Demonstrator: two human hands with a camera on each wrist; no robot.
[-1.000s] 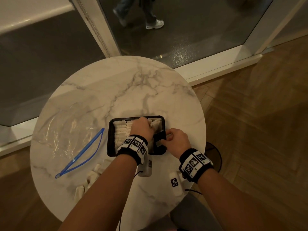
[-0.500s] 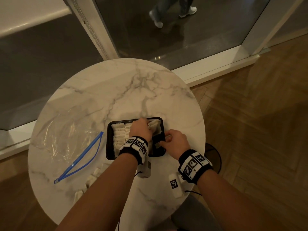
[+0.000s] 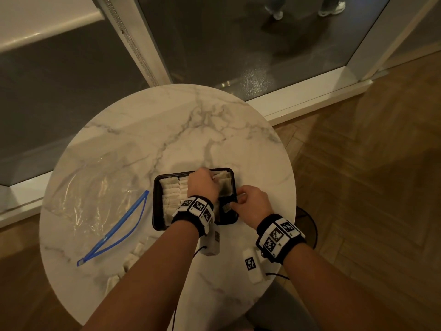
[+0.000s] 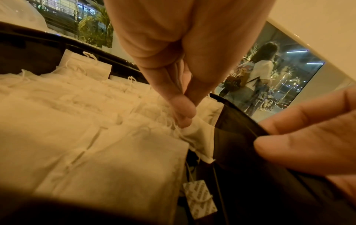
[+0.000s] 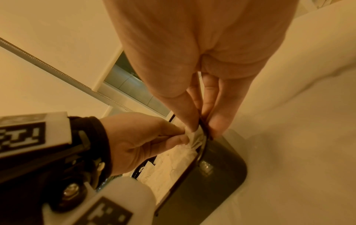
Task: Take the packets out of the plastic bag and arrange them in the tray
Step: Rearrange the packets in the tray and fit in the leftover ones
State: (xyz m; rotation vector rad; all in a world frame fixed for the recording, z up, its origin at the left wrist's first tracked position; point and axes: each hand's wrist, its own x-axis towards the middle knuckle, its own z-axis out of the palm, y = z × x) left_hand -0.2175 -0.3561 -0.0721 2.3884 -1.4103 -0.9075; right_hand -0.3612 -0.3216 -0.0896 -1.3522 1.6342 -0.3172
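A black tray (image 3: 155, 206) sits near the front of the round marble table, with several white packets (image 3: 170, 194) laid in rows inside. My left hand (image 3: 211, 176) reaches into the tray's right part and pinches a white packet (image 4: 194, 129) at its top edge. My right hand (image 3: 235, 204) grips the tray's right rim (image 4: 242, 113) between thumb and fingers. A paper tag (image 4: 200, 199) on a string lies on the tray floor. The clear plastic bag (image 3: 95, 194) with a blue zip (image 3: 117, 230) lies flat to the left of the tray.
Several loose white packets (image 3: 133, 254) lie on the table (image 3: 191, 130) by my left forearm. The table edge is close on the right and front. Glass panels and a white frame stand beyond the table; a person's feet (image 3: 331, 9) show outside.
Both hands stay at the tray, the left shifting slightly among the packets. The feet outside the glass have moved to the right.
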